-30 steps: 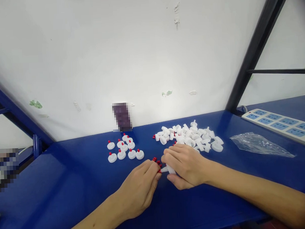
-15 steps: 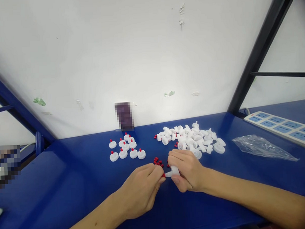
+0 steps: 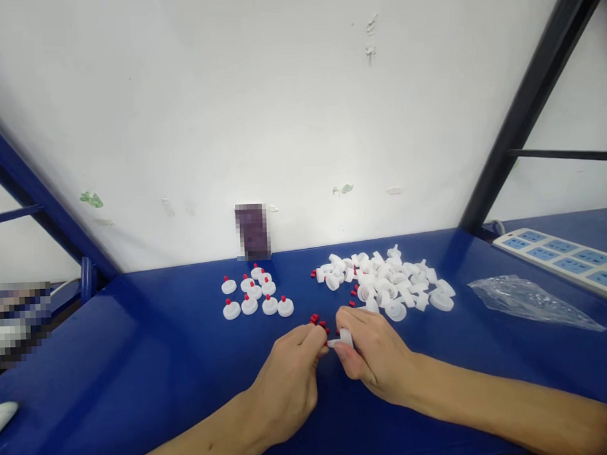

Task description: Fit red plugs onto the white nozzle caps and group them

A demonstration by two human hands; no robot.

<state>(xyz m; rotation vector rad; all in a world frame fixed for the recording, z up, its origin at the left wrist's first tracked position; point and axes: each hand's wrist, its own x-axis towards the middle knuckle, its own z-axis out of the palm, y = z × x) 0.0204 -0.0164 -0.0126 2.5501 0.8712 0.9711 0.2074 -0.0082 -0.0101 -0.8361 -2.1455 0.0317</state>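
My right hand (image 3: pixel 378 352) is closed round a white nozzle cap (image 3: pixel 346 339), whose thin spout points left. At the spout's end my left hand (image 3: pixel 290 368) pinches a small red tip cap (image 3: pixel 326 343), mostly hidden by the fingers. Whether the red tip is fully on the spout I cannot tell. Just beyond my fingertips lie several loose red tips (image 3: pixel 314 318). Behind my right hand spreads a heap of white nozzle caps (image 3: pixel 385 278). Left of it, several white nozzle caps with red tips (image 3: pixel 269 304) stand upright in a loose group.
A crumpled clear plastic bag (image 3: pixel 532 302) lies on the blue table (image 3: pixel 163 365) at right, near a white power strip (image 3: pixel 563 255). Against the wall leans a dark blurred object (image 3: pixel 254 230). A white rounded thing (image 3: pixel 2 417) sits at the left edge; metal frame posts stand at both sides.
Both hands still hold the same parts, now slightly closer together. Less of the spout and red tip shows between them. The whole view has shifted slightly.
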